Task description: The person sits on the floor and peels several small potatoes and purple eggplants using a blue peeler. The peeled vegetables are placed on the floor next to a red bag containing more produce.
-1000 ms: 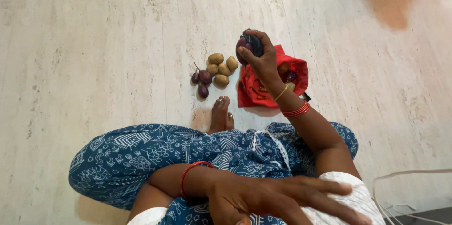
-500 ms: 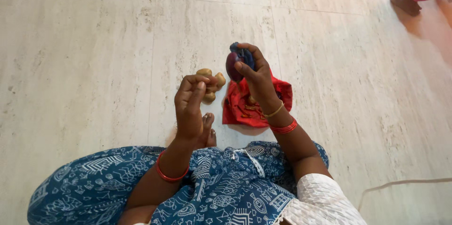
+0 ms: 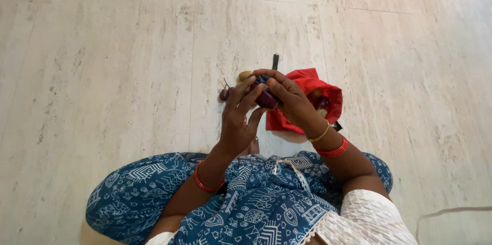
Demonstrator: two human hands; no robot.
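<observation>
Purple eggplant (image 3: 266, 99) is sitting between both my hands above the floor (image 3: 102, 70), left hand (image 3: 238, 117) and right hand (image 3: 292, 99) fingers closing around it. I'm judging its smooth skin could slip free toward the red bag (image 3: 307, 83).

Open floor on both sides, clutter ahead

The pale floor (image 3: 102, 70) lies open left, right and far ahead. Just beyond the raised hands, the red cloth bag (image 3: 307, 83), a small purple fruit (image 3: 224, 94) and a potato (image 3: 244, 75) block the near centre.
</observation>
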